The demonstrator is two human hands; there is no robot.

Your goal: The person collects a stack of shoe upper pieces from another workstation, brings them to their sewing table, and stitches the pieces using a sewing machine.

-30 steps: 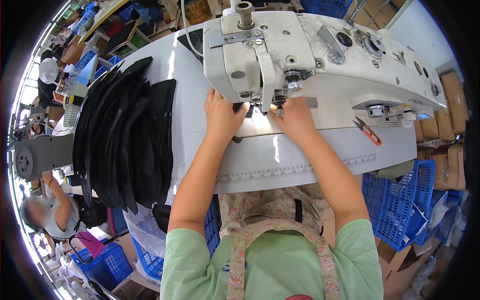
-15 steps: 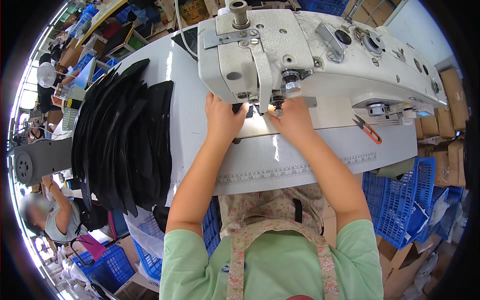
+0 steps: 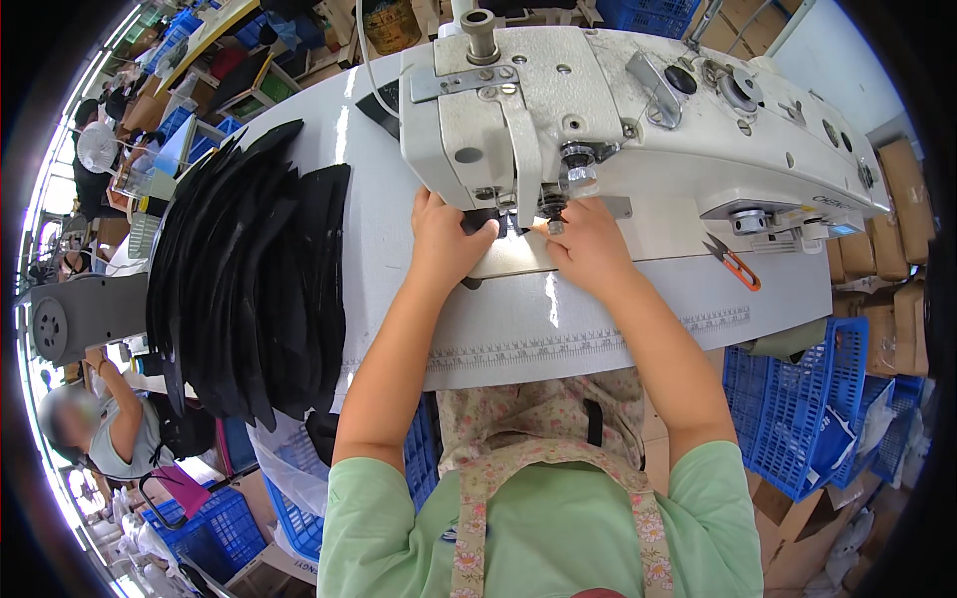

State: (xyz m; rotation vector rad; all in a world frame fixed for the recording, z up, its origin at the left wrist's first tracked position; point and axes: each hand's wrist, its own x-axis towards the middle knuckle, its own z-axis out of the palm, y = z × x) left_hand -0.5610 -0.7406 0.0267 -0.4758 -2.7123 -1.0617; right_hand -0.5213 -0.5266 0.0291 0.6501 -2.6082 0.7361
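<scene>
My left hand is closed at the left of the needle of a white sewing machine, its thumb on a small black fabric piece. The machine head hides some of its fingertips. My right hand lies just right of the needle, fingers curled and pinched at the fabric's edge by the presser foot. What exactly lies between these fingers is largely hidden. Behind the machine head, a black corner of material shows; whether it belongs to the same piece cannot be told.
A fanned stack of black cut pieces covers the table's left side. Orange-handled thread snips lie right of my right hand. A printed ruler runs along the front edge. Blue crates stand at right. A co-worker sits at far left.
The black corner behind the machine head has shifted slightly toward me. My right hand has turned a little beside the needle; my left hand keeps nearly the same place.
</scene>
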